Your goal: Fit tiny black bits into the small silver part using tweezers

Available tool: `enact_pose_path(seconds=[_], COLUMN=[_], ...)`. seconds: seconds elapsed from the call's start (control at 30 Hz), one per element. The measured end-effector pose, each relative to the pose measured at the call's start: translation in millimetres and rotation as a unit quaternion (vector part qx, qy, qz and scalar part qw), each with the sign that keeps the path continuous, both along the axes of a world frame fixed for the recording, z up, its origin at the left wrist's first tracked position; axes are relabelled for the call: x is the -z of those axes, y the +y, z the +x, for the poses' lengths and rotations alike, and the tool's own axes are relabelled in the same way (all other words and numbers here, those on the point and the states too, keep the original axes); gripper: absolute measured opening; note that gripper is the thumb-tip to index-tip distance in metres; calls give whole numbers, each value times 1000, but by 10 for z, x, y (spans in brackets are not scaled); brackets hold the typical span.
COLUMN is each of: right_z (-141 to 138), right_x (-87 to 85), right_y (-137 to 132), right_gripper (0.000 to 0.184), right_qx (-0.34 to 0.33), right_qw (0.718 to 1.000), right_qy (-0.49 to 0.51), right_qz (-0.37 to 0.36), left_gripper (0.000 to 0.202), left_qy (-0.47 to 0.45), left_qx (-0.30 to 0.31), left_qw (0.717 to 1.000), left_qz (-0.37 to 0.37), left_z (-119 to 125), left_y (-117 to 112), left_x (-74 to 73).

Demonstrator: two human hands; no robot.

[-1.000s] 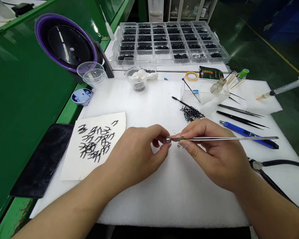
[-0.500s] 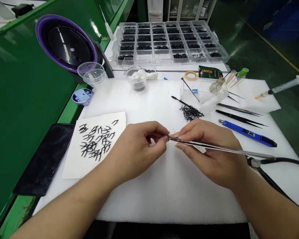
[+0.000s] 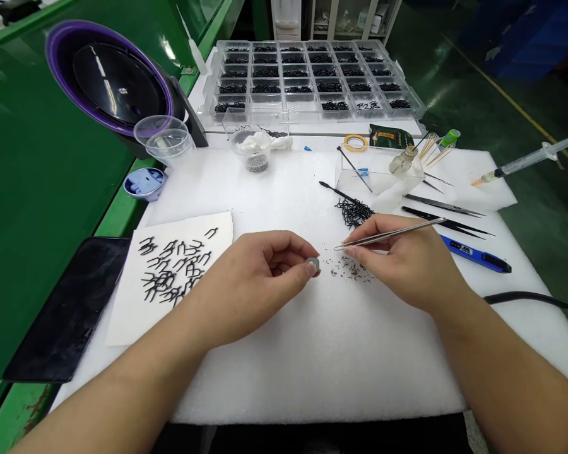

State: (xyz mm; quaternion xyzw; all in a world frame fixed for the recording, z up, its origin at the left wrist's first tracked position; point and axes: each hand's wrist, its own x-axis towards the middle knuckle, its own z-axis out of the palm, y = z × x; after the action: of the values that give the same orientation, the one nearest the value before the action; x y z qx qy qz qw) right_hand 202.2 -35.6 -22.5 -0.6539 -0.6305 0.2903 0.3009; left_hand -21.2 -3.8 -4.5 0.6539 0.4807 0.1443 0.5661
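Note:
Between thumb and fingers, my left hand pinches a small grey metallic piece; its exact kind is too small to tell. My right hand grips silver tweezers, their tips pointing left, a little apart from the grey piece. Below the tips lies a scatter of tiny dark bits on the white foam sheet. Several black forked pieces rest on white paper left of my left hand. Behind my right hand is a heap of black bent pieces.
A clear compartment box of black pieces stands at the back. A black and purple round device is at left, near plastic cups. More tweezers, a blue pen-like tool and a syringe lie at right.
The tweezers have swung from between both hands, tips at the left fingers, to a raised pen-like hold farther right. The grey piece and the scattered bits now show. The view has shifted slightly.

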Motion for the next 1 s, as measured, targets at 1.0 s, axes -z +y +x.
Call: enact_pose_path(seconds=[1.0], right_z=[2], right_x=[-29], right_y=[-15], right_gripper=[5], right_qx=[13], right_qw=[1000], right_qy=[5], right_qz=[2], left_gripper=[15], left_qy=[49], left_qx=[7], left_qw=[999], left_qz=[15], left_z=[52], left_y=[-8], left_x=[-25])
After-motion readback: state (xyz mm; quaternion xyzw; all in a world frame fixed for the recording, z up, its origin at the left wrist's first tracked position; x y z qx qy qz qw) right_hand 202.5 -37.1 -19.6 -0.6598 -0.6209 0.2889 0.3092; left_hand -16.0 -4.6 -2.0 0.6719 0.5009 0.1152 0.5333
